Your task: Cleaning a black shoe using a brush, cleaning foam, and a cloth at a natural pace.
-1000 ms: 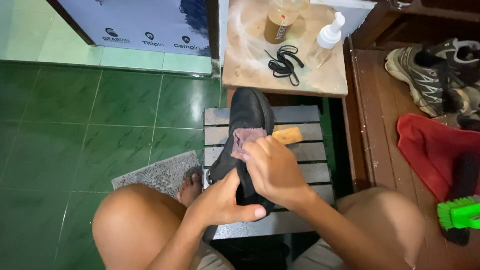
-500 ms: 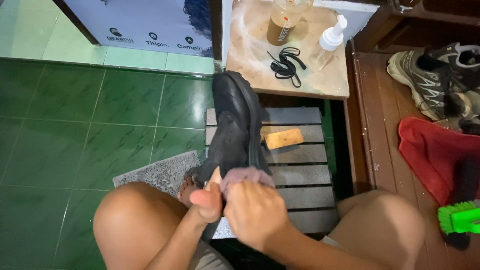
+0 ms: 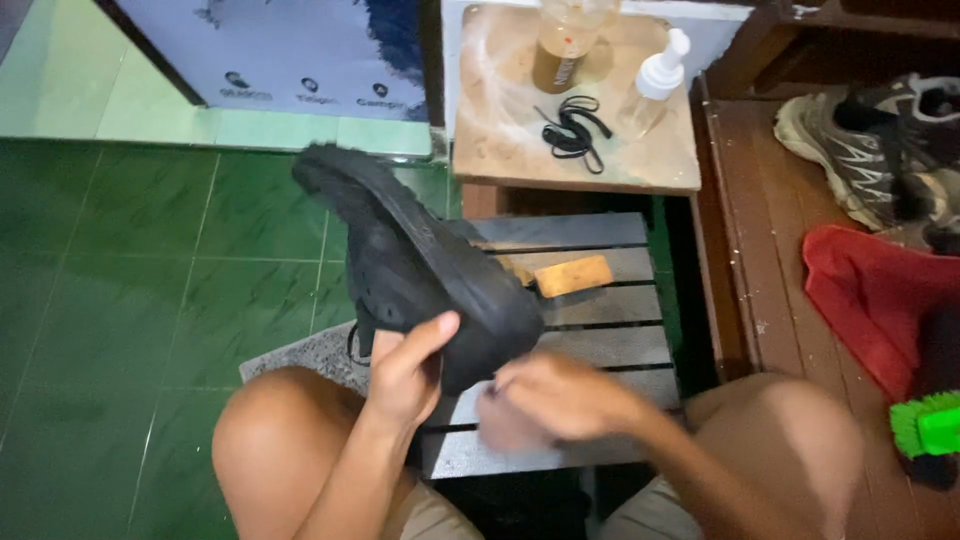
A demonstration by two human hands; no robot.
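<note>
Black shoe clamped in left hand; right hand clutching blurred cloth.

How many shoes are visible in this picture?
2 for certain. A black shoe is held up by the left hand, its sole turned upward. A grey sports shoe lies on the wooden bench at right; more may be hidden behind it.

Black shoe, green floor tiles, red cloth.

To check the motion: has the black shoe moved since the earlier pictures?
Yes. The black shoe has swung left, its toe now over the green floor, away from the slatted stool.
</note>
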